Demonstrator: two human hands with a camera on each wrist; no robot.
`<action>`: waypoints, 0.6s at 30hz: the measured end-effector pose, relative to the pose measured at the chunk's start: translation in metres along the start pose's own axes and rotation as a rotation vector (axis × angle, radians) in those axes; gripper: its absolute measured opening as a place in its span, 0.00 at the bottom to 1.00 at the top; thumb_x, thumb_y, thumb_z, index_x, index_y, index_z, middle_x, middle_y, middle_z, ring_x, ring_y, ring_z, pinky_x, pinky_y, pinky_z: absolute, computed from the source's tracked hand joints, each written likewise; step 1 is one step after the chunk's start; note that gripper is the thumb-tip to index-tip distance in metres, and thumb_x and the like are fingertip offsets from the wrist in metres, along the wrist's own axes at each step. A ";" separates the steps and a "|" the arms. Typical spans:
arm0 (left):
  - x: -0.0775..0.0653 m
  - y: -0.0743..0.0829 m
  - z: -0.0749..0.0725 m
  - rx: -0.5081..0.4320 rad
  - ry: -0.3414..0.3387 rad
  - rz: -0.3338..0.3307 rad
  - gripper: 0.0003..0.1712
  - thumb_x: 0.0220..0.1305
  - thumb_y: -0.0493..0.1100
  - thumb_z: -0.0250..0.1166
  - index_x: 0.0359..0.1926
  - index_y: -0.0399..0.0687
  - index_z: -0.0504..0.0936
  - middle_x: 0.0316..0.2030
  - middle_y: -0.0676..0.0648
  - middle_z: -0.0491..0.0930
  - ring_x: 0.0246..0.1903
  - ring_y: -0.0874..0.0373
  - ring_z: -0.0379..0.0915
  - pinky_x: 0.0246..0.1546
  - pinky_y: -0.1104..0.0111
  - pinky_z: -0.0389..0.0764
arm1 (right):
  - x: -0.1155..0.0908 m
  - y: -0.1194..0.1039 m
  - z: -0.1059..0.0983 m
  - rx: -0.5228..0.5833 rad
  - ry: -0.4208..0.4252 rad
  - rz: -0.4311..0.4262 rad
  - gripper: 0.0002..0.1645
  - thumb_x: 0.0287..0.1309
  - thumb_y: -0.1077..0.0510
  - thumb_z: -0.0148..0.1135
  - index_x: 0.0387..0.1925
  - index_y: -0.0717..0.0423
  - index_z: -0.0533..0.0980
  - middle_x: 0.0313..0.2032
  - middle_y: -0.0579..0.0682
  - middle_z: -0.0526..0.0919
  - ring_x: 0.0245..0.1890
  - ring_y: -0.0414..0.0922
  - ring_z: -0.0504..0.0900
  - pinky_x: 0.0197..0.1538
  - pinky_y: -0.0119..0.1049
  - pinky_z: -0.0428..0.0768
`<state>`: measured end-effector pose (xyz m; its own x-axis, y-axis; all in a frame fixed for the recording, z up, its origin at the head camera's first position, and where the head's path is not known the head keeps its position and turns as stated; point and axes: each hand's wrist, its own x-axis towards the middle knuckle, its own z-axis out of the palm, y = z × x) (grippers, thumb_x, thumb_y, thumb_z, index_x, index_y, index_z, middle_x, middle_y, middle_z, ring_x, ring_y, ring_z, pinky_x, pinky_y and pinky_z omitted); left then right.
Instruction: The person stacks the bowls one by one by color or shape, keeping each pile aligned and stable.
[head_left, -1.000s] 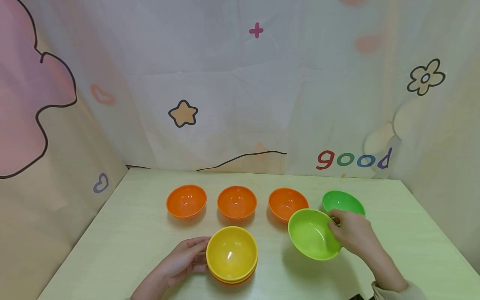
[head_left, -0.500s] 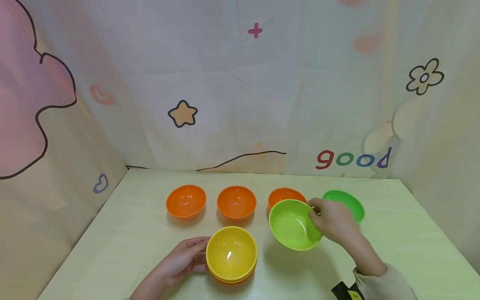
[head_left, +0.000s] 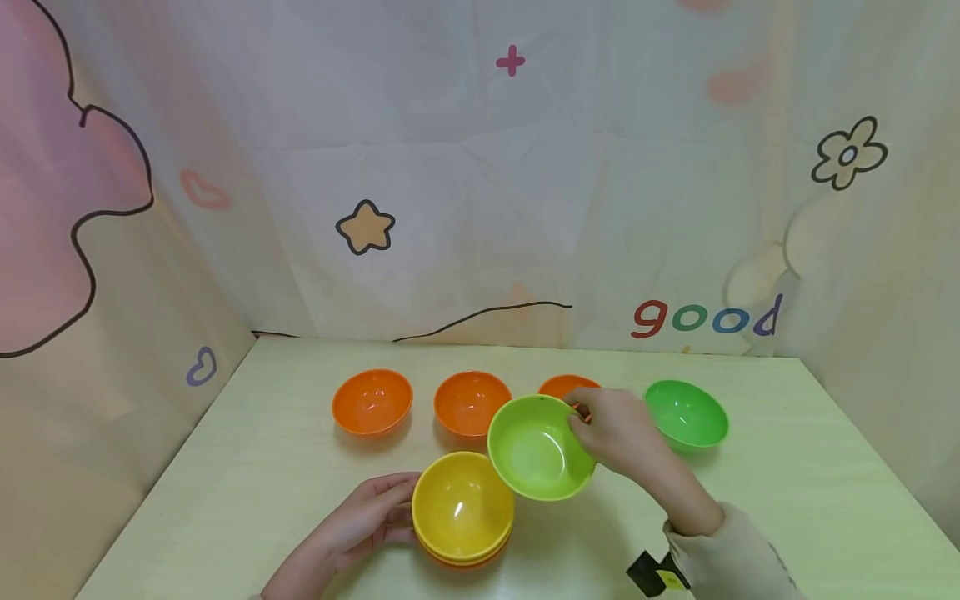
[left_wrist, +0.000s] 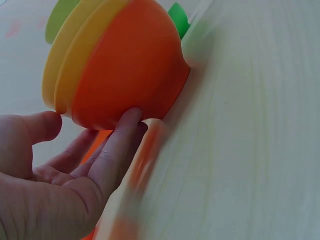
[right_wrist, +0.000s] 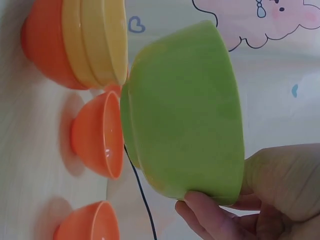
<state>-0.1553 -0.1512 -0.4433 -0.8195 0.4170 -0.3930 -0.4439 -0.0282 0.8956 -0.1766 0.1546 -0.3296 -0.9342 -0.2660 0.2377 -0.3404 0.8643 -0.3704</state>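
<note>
My right hand (head_left: 618,429) pinches the rim of a light green bowl (head_left: 536,450), thumb and fingers on its right side. The bowl is tilted and held above the table, right beside the stack. My left hand (head_left: 375,517) touches the left side of that stack, two yellow bowls (head_left: 461,504) nested over an orange one (left_wrist: 132,65). In the left wrist view the thumb lies at the yellow rims and fairly straight fingers (left_wrist: 117,145) lie against the orange bowl's side. The right wrist view shows the green bowl's outside (right_wrist: 187,115) close to the stack.
Behind stands a row of bowls on the pale table (head_left: 225,492): an orange bowl (head_left: 372,402), a second orange bowl (head_left: 471,404), a third orange bowl (head_left: 562,384) partly hidden, and a darker green bowl (head_left: 686,414). A printed cloth (head_left: 450,167) hangs behind the table.
My right hand has carried the light green bowl leftward, from in front of the darker green bowl to the stack's upper right. The left hand and the stack have stayed put.
</note>
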 end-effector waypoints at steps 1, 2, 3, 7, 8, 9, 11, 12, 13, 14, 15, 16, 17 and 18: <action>0.000 0.000 0.000 0.001 -0.001 0.001 0.33 0.65 0.52 0.55 0.63 0.34 0.64 0.53 0.41 0.76 0.43 0.52 0.79 0.45 0.59 0.79 | 0.001 -0.003 0.001 0.011 -0.001 -0.003 0.07 0.49 0.65 0.61 0.32 0.58 0.81 0.21 0.47 0.78 0.18 0.40 0.69 0.21 0.29 0.69; 0.000 0.000 0.000 0.002 -0.002 0.003 0.33 0.65 0.52 0.55 0.63 0.34 0.64 0.53 0.41 0.76 0.43 0.52 0.79 0.45 0.59 0.80 | 0.002 -0.005 0.001 0.017 -0.001 -0.008 0.07 0.49 0.65 0.60 0.32 0.57 0.81 0.21 0.47 0.78 0.18 0.40 0.69 0.21 0.29 0.69; 0.000 0.000 0.000 0.002 -0.004 0.004 0.33 0.65 0.52 0.55 0.63 0.34 0.64 0.53 0.41 0.76 0.43 0.52 0.79 0.45 0.59 0.79 | 0.002 -0.008 0.002 0.027 -0.002 -0.014 0.06 0.49 0.65 0.60 0.31 0.57 0.81 0.21 0.46 0.78 0.18 0.40 0.69 0.21 0.29 0.69; 0.000 0.000 0.000 0.005 -0.005 0.010 0.34 0.64 0.53 0.56 0.63 0.34 0.64 0.52 0.41 0.76 0.43 0.53 0.79 0.45 0.59 0.80 | 0.005 -0.016 0.006 0.046 0.008 -0.062 0.06 0.47 0.66 0.61 0.29 0.55 0.81 0.22 0.45 0.80 0.21 0.39 0.72 0.23 0.29 0.71; 0.000 0.000 0.000 0.004 -0.006 0.012 0.34 0.64 0.53 0.56 0.63 0.34 0.64 0.52 0.41 0.76 0.43 0.53 0.79 0.45 0.59 0.80 | 0.006 -0.018 0.007 0.044 0.014 -0.078 0.06 0.47 0.66 0.61 0.28 0.55 0.81 0.22 0.44 0.80 0.21 0.38 0.72 0.24 0.29 0.71; 0.000 0.000 0.000 0.003 -0.007 0.014 0.34 0.64 0.53 0.56 0.63 0.34 0.63 0.52 0.41 0.76 0.43 0.52 0.79 0.45 0.59 0.80 | 0.006 -0.019 0.009 0.046 0.015 -0.087 0.07 0.47 0.67 0.62 0.28 0.55 0.81 0.23 0.44 0.80 0.21 0.38 0.72 0.24 0.28 0.72; 0.000 0.000 0.001 0.000 -0.008 0.018 0.34 0.65 0.52 0.56 0.63 0.33 0.63 0.52 0.41 0.76 0.43 0.52 0.79 0.45 0.59 0.80 | 0.007 -0.023 0.011 0.053 0.011 -0.096 0.07 0.47 0.67 0.62 0.29 0.55 0.82 0.23 0.44 0.80 0.22 0.37 0.72 0.23 0.27 0.72; 0.000 0.000 0.001 -0.002 -0.009 0.019 0.34 0.65 0.52 0.56 0.63 0.33 0.63 0.52 0.41 0.76 0.43 0.52 0.79 0.45 0.59 0.80 | 0.007 -0.025 0.012 0.061 0.004 -0.091 0.07 0.47 0.67 0.62 0.29 0.55 0.82 0.23 0.44 0.80 0.21 0.37 0.71 0.23 0.27 0.72; 0.000 0.000 0.001 -0.003 -0.010 0.020 0.34 0.65 0.52 0.56 0.63 0.33 0.63 0.52 0.41 0.77 0.43 0.52 0.79 0.45 0.59 0.80 | 0.008 -0.027 0.014 0.069 -0.004 -0.084 0.07 0.48 0.67 0.62 0.30 0.56 0.82 0.24 0.44 0.80 0.21 0.37 0.71 0.23 0.26 0.72; 0.000 0.000 0.001 -0.005 -0.011 0.021 0.34 0.65 0.52 0.56 0.63 0.33 0.63 0.52 0.41 0.77 0.43 0.52 0.79 0.45 0.59 0.80 | 0.008 -0.029 0.015 0.076 -0.013 -0.077 0.08 0.48 0.67 0.62 0.31 0.56 0.82 0.24 0.44 0.80 0.21 0.37 0.71 0.22 0.26 0.71; 0.000 0.000 0.001 -0.006 -0.012 0.021 0.34 0.65 0.52 0.56 0.63 0.33 0.63 0.52 0.41 0.77 0.43 0.52 0.79 0.45 0.59 0.80 | 0.008 -0.031 0.016 0.082 -0.024 -0.070 0.08 0.49 0.67 0.62 0.32 0.56 0.82 0.24 0.45 0.81 0.21 0.37 0.71 0.22 0.27 0.71; -0.001 0.000 0.000 -0.006 -0.013 0.021 0.34 0.65 0.52 0.56 0.63 0.33 0.64 0.51 0.41 0.77 0.43 0.52 0.79 0.45 0.59 0.80 | 0.008 -0.034 0.017 0.086 -0.032 -0.066 0.08 0.49 0.67 0.62 0.32 0.56 0.82 0.24 0.45 0.81 0.20 0.37 0.71 0.22 0.27 0.71; -0.001 0.000 0.000 -0.008 -0.014 0.021 0.34 0.64 0.52 0.56 0.63 0.33 0.64 0.51 0.42 0.77 0.43 0.52 0.79 0.45 0.59 0.80 | 0.009 -0.036 0.018 0.084 -0.039 -0.065 0.08 0.49 0.67 0.62 0.32 0.56 0.82 0.24 0.45 0.81 0.20 0.37 0.71 0.22 0.27 0.71; -0.001 0.000 0.000 -0.010 -0.015 0.023 0.34 0.64 0.52 0.56 0.63 0.33 0.64 0.51 0.42 0.77 0.43 0.52 0.79 0.45 0.59 0.80 | 0.009 -0.037 0.020 0.086 -0.044 -0.067 0.07 0.49 0.67 0.62 0.32 0.56 0.82 0.23 0.45 0.80 0.20 0.37 0.70 0.21 0.27 0.71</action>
<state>-0.1543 -0.1514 -0.4432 -0.8238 0.4301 -0.3694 -0.4289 -0.0468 0.9021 -0.1744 0.1116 -0.3313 -0.9121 -0.3427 0.2253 -0.4087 0.8044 -0.4312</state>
